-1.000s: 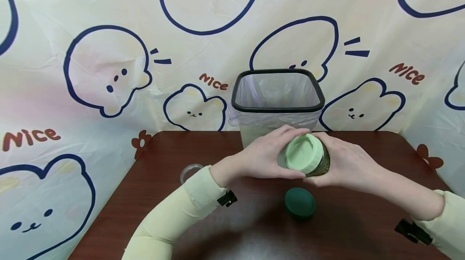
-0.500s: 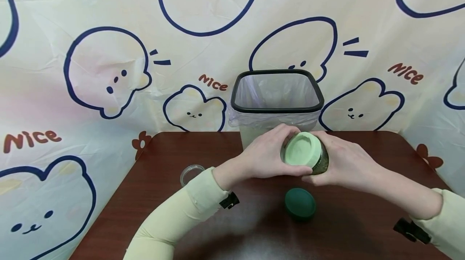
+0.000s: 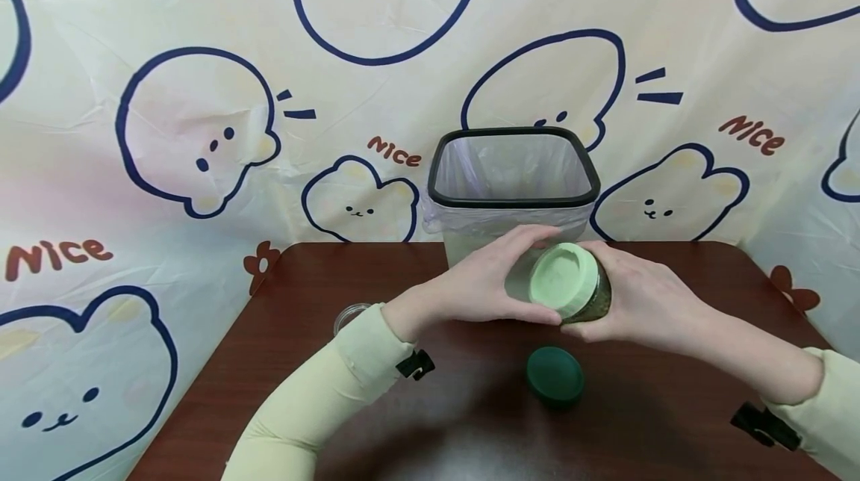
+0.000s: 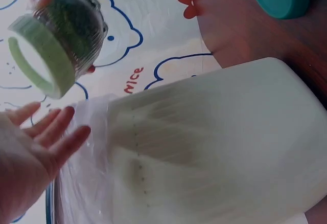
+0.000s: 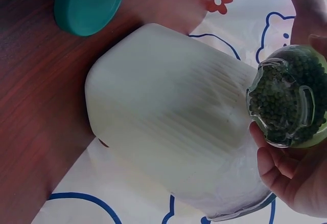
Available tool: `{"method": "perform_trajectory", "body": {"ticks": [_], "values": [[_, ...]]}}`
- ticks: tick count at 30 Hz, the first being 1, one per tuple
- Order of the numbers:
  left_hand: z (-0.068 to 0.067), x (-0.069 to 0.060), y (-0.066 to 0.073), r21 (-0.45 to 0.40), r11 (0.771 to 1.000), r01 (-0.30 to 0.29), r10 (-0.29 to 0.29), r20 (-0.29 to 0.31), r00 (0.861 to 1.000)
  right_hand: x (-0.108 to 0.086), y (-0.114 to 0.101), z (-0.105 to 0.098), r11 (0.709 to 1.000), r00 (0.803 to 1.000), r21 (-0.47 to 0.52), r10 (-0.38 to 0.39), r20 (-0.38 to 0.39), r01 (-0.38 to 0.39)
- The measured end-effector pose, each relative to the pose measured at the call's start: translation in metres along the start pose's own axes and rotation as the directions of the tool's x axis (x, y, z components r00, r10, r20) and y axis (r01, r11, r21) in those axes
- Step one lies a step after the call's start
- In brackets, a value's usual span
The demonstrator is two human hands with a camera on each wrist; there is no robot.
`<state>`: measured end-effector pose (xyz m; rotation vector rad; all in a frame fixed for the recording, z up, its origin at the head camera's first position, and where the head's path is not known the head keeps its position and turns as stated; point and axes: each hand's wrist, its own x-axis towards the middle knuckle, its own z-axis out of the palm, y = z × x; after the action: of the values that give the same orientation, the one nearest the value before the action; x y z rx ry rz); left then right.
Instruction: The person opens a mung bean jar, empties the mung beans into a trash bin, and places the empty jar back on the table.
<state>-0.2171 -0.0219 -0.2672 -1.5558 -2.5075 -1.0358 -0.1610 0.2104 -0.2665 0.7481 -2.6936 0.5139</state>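
Observation:
My right hand point(image 3: 648, 298) grips a clear jar point(image 5: 276, 98), tilted and filled with small round green beans. On the jar sits a pale green lid point(image 3: 561, 283), facing my left hand. My left hand point(image 3: 480, 279) is spread around the lid's left side. In the left wrist view, its extended fingers point(image 4: 61, 132) stand a little apart from the lid; whether the thumb touches it I cannot tell. A dark green round lid point(image 3: 554, 375) lies on the table below the hands.
Behind the hands stands a bin with a black rim point(image 3: 513, 204) and a clear bag liner. A clear round container point(image 3: 349, 314) on the table point(image 3: 470, 406) is partly hidden by my left sleeve. A printed cloth hangs at the back and sides.
My left hand closed round the pale green lid, then its fingers spread and it drew back slightly left. The right hand and jar have barely moved.

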Motion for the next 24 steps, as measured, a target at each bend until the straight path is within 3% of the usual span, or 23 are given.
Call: {"method": "perform_trajectory", "body": {"ticks": [5, 11, 17, 24], "values": [[-0.0015, -0.0001, -0.0033, -0.068, 0.991, -0.115, 0.120, 0.063, 0.991, 0.0000, 0.0004, -0.0006, 1.000, 1.000, 0.013, -0.012, 0.000, 0.012], [-0.0013, 0.0023, -0.0046, -0.076, 0.984, -0.162, 0.167, 0.075, 0.983, 0.0004, -0.0003, 0.0002, 1.000, 1.000, 0.011, -0.022, -0.004, 0.022], [-0.0016, 0.0022, -0.0050, -0.050, 0.985, -0.163, 0.166, 0.066, 0.984, 0.0002, -0.0013, 0.0015, 1.000, 1.000, 0.005, -0.018, 0.000, 0.018], [-0.0011, 0.0002, -0.0015, 0.034, 0.995, -0.093, 0.092, 0.043, 0.995, 0.0003, -0.0032, 0.0022, 1.000, 1.000, 0.005, -0.014, 0.006, 0.014]]}}
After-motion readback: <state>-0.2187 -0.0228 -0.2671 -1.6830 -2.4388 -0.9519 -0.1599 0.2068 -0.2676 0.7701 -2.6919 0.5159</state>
